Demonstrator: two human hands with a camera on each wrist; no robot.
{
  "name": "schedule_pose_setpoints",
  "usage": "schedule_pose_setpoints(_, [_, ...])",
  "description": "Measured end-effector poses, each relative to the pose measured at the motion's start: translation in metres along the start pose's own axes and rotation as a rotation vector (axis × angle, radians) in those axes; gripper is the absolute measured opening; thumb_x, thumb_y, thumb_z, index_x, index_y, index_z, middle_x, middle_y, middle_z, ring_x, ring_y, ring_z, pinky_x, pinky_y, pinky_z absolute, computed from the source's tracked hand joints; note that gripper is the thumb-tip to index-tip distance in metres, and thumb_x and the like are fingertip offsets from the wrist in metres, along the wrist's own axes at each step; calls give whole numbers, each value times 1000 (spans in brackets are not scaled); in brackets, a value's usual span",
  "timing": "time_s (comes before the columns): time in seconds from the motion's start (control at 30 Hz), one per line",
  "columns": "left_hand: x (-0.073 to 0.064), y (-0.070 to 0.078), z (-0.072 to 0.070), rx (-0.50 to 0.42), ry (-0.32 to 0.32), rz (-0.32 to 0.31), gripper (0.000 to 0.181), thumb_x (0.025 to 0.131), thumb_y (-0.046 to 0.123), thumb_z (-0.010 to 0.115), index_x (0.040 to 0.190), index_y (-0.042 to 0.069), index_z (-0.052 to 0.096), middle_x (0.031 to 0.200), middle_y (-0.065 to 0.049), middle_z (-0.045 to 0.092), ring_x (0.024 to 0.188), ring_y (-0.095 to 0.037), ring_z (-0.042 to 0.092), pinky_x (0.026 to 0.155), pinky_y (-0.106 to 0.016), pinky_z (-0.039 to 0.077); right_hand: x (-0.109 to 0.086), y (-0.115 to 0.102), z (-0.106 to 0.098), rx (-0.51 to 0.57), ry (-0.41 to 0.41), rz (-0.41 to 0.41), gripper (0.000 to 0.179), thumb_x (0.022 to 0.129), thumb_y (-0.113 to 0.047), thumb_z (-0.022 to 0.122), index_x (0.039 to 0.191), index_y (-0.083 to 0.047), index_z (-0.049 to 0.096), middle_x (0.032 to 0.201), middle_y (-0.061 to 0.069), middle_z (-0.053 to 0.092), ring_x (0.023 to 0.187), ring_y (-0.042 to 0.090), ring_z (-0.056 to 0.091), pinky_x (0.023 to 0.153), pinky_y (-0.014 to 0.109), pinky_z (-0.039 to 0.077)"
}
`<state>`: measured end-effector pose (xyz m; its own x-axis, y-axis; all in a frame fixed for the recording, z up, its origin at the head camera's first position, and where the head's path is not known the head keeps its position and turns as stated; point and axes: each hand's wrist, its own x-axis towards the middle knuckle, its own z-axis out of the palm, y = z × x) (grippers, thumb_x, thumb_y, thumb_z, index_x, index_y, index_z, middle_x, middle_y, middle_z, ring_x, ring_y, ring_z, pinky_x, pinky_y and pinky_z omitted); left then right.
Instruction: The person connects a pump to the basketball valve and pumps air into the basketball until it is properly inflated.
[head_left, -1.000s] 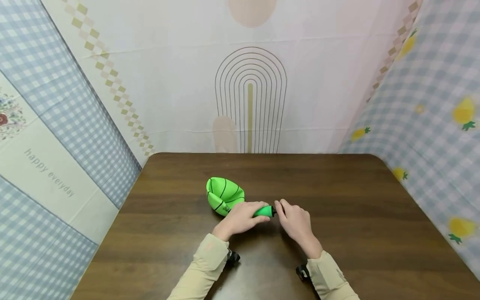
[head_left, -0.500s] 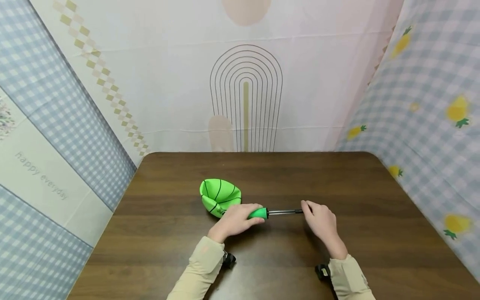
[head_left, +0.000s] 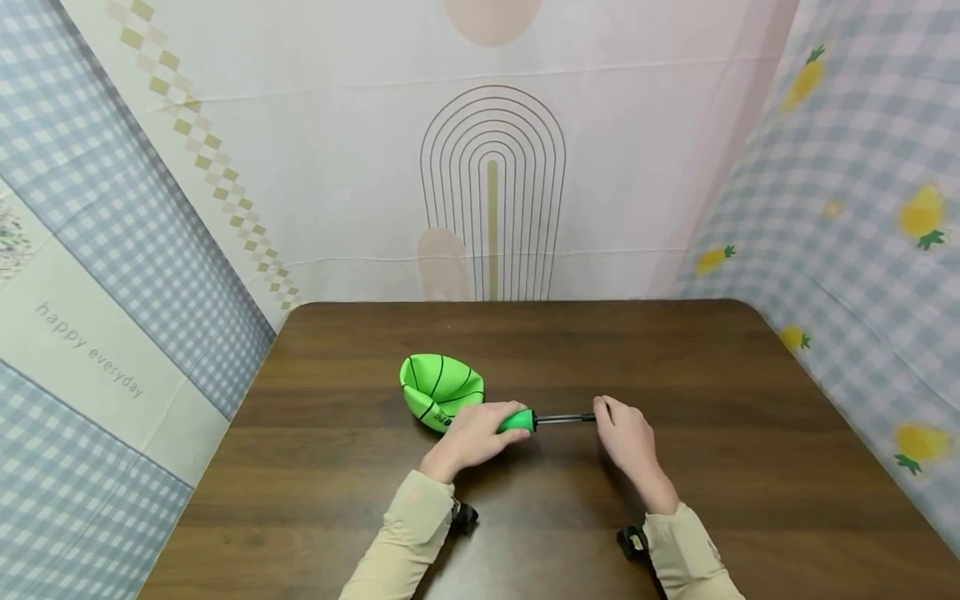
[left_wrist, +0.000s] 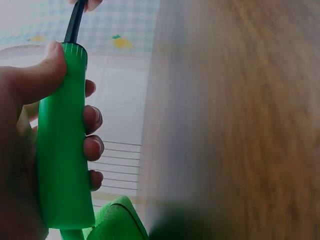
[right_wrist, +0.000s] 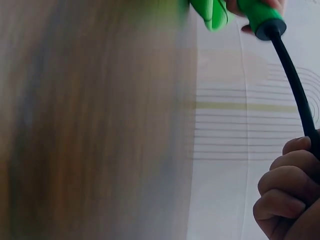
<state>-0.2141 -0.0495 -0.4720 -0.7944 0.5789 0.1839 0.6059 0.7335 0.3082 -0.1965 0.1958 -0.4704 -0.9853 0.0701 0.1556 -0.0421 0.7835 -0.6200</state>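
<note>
Sleeves sat on the near side of the pump barrel. Left hand gripped the barrel, presumably bracing it; right hand gripped the dark rod right of the barrel, likely so it could slide. Caved-in green ball sat on the worktop, left of and slightly beyond the barrel. Patterned cloth hung well behind it. Fist hid the rod's end; left hand covered any barrel-to-ball join overhead, and the left wrist view cropped it.
</note>
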Motion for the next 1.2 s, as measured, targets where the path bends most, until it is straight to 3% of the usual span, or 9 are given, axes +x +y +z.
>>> schedule_pose_setpoints(0.17, [0,2,-1,-6,1,-11,37,94,47,55,122,24,62,116,8,70,92,-11,67,71,-29,47,-1,-9,8,-7,8,-31,36,101,-21,40,71,-10,55,58,2,43,61,20,50,58,35,39])
schedule_pose_setpoints(0.37, [0,2,0,-18,0,-19,38,95,47,54,124,24,62,117,8,70,91,-11,66,71,-29,46,-3,-23,19,-4,1,-44,38,100,-21,40,64,-11,46,55,-1,35,53,18,40,54,31,33])
schedule_pose_setpoints(0.6, [2,3,0,-26,15,-22,36,95,46,54,123,25,62,116,7,70,88,-11,65,69,-28,46,-3,-40,30,-35,3,-41,37,100,-21,41,65,-10,48,54,-1,35,51,17,39,49,30,31])
schedule_pose_setpoints(0.8, [3,7,0,-34,26,-21,33,95,45,55,120,25,62,111,7,70,84,-10,63,69,-27,45,-5,-55,39,-84,-25,-15,34,100,-24,41,80,-7,62,55,2,46,51,18,46,47,31,34])
schedule_pose_setpoints(0.93, [3,7,1,-58,30,-40,31,94,43,56,118,24,62,107,7,70,80,-10,60,65,-25,42,-5,-61,43,-109,-35,-7,34,100,-25,40,87,-5,65,57,3,51,50,18,48,46,31,35])
schedule_pose_setpoints(1.1, [0,6,2,-88,40,-45,31,95,43,56,118,25,63,107,8,70,79,-9,58,65,-24,41,-6,-62,44,-94,-32,-26,33,100,-24,40,81,-7,61,55,3,48,49,18,45,46,30,34])
schedule_pose_setpoints(1.2, [-3,4,2,-96,33,-42,33,95,44,55,121,25,63,112,8,69,83,-9,61,68,-25,43,-5,-60,43,-75,-73,-25,33,100,-25,41,77,-9,59,56,1,46,50,16,44,47,29,33])
